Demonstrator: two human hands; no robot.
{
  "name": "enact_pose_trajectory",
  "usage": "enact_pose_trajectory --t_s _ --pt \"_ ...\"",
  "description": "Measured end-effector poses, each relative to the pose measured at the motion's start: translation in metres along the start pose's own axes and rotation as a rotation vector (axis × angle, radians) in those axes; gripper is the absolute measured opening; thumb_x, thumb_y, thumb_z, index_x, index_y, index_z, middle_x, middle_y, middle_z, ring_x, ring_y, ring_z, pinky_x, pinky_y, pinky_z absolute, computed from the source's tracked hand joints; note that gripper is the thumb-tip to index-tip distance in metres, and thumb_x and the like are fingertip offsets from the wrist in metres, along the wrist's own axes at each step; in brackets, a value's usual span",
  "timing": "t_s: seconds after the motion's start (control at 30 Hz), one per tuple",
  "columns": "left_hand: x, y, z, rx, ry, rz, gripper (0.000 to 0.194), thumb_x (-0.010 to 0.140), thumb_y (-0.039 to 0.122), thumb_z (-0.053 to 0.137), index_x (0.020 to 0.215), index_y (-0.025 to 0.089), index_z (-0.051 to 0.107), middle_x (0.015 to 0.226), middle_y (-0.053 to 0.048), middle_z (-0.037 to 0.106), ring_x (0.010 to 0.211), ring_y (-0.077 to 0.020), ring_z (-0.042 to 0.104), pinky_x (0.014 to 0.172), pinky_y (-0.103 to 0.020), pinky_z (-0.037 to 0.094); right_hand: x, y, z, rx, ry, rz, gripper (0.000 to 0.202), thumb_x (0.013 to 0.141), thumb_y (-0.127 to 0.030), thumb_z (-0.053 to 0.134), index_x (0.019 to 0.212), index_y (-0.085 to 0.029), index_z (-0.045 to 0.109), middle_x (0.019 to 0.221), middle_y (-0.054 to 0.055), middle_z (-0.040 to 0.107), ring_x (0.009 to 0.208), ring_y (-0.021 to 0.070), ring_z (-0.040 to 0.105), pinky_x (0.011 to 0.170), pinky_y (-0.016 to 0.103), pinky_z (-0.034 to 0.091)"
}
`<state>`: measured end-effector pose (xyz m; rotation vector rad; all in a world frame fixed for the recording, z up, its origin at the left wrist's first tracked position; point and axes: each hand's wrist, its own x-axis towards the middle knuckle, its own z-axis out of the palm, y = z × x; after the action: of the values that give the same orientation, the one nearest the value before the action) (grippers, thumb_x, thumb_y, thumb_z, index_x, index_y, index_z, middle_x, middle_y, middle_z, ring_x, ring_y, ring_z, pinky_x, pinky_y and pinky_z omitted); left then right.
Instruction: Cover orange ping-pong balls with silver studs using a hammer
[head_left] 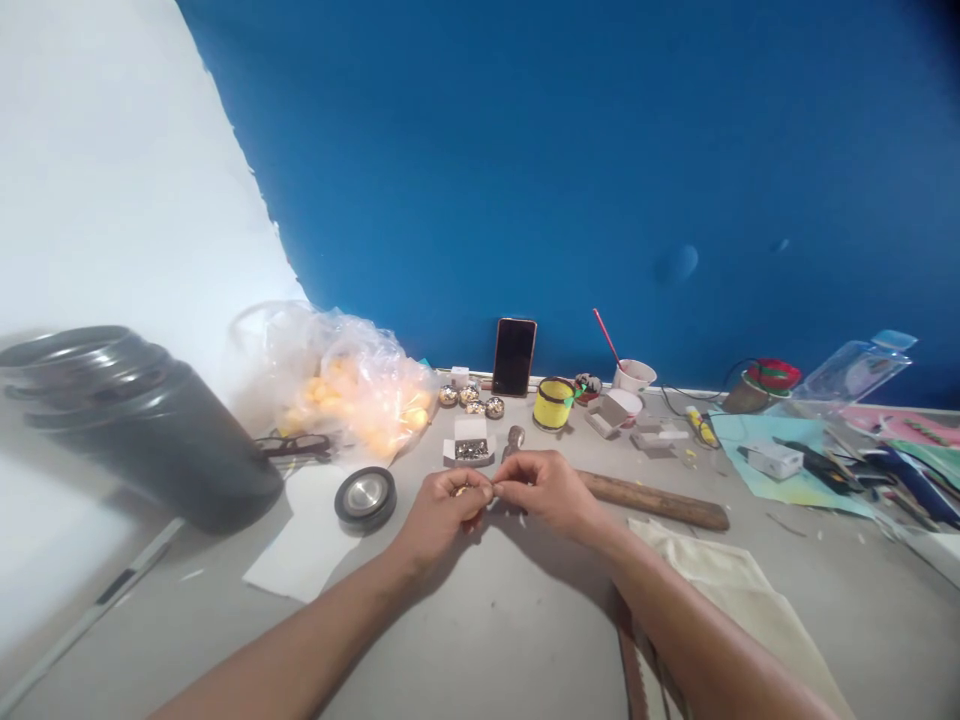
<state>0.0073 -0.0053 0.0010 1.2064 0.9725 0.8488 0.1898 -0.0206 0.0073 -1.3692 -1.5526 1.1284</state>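
My left hand (448,510) is closed around a small yellowish, shiny-studded ball (461,491), mostly hidden by the fingers. Thumb and fingertips of my right hand (546,492) are pinched together against the left fingertips; whatever is between them is too small to make out. Just beyond the hands, an open small box (471,450) holds many shiny metal tacks. Several studded balls (469,396) sit behind that box. A hammer (652,500) with a wooden handle lies behind my right hand, its head (515,440) near the tack box.
At left stand a large dark bottle (165,430), its round lid (365,497) and a plastic bag (352,375) of yellow-orange balls. A phone (514,356) leans on the blue wall. A yellow cup (553,403) and a white cup (634,376) are behind; cloth (739,590) lies under my right forearm.
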Motion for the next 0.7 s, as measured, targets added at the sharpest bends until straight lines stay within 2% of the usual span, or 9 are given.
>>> enact_pose_trajectory --t_s 0.13,0.23,0.33,0.47,0.7 --pt "-0.001 -0.001 0.0 0.014 -0.034 0.007 0.014 0.071 0.029 0.07 0.08 0.018 0.068 0.053 0.002 0.052 0.051 -0.0114 0.045 0.052 -0.024 0.031 0.005 0.005 -0.006 0.132 0.023 0.078 0.011 0.071 -0.028 0.073 0.075 -0.017 0.071 0.059 -0.001 0.062 0.052 0.0119 0.053 0.051 0.026 0.039" --pt "-0.001 -0.003 0.001 0.072 -0.03 0.031 0.028 0.069 0.022 0.069 0.097 0.018 0.067 0.056 0.003 0.057 0.053 -0.0126 0.049 0.053 -0.023 0.034 0.009 0.01 -0.011 0.268 0.043 0.142 0.019 0.065 -0.03 0.079 0.076 -0.017 0.072 0.055 -0.002 0.06 0.048 0.0105 0.048 0.049 0.025 0.034" --pt "-0.001 -0.005 0.002 0.129 0.008 0.073 0.036 0.071 0.026 0.073 0.105 0.018 0.066 0.057 0.004 0.058 0.054 -0.0134 0.051 0.054 -0.024 0.039 0.011 0.015 -0.014 0.38 0.044 0.174 0.024 0.06 -0.03 0.084 0.076 -0.016 0.074 0.06 0.0 0.063 0.048 0.0083 0.044 0.048 0.024 0.029" --pt "0.0 -0.007 0.002 0.154 0.03 0.081 0.039 0.071 0.032 0.078 0.105 0.018 0.067 0.057 0.005 0.057 0.051 -0.0123 0.048 0.051 -0.024 0.039 0.012 0.019 -0.015 0.485 0.002 0.208 0.027 0.057 -0.031 0.086 0.074 -0.015 0.073 0.064 0.002 0.066 0.05 0.008 0.045 0.047 0.022 0.027" --pt "0.003 -0.011 0.0 0.118 0.05 0.109 0.045 0.066 0.024 0.08 0.109 0.019 0.069 0.071 0.002 0.064 0.06 -0.0132 0.055 0.058 -0.024 0.045 0.013 0.022 -0.018 0.584 -0.034 0.278 0.032 0.054 -0.03 0.09 0.076 -0.014 0.072 0.07 0.003 0.069 0.053 0.0071 0.047 0.047 0.02 0.031"
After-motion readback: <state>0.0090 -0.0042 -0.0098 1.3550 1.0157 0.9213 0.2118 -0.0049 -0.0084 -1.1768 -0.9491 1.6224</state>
